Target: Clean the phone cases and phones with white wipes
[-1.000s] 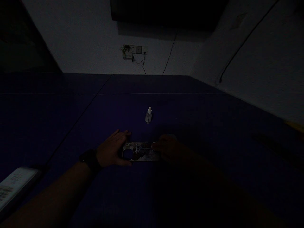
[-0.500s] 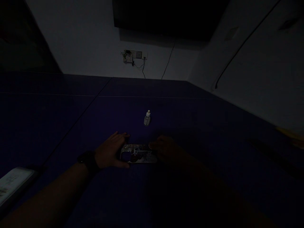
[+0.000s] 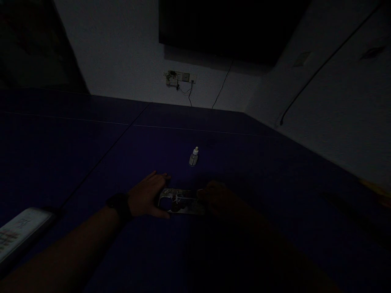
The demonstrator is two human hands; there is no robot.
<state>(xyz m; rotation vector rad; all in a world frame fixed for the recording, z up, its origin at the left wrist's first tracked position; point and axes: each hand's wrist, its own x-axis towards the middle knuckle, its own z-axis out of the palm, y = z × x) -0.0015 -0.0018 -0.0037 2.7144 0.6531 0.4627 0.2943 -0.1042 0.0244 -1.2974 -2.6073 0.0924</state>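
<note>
A patterned phone case with a large camera cutout at its left end lies flat on the dark blue surface. My left hand, with a dark watch on its wrist, braces the case's left end, the thumb along the near edge and the fingers past the far edge. Over the right end, my right hand is closed with bent fingers, deep in shadow. Whatever it may pinch is too dark to make out. Just beyond the case stands a small clear dropper bottle with a white cap.
At the left edge lies a white box-like object with marks on top. A dark screen hangs on the far wall, above sockets and loose cables. Something yellow sits by the right wall. The room is very dim.
The whole view has shifted and tilted slightly, so things appear a little lower and to the right. Both hands stay at the phone case, with little visible change in their grip.
</note>
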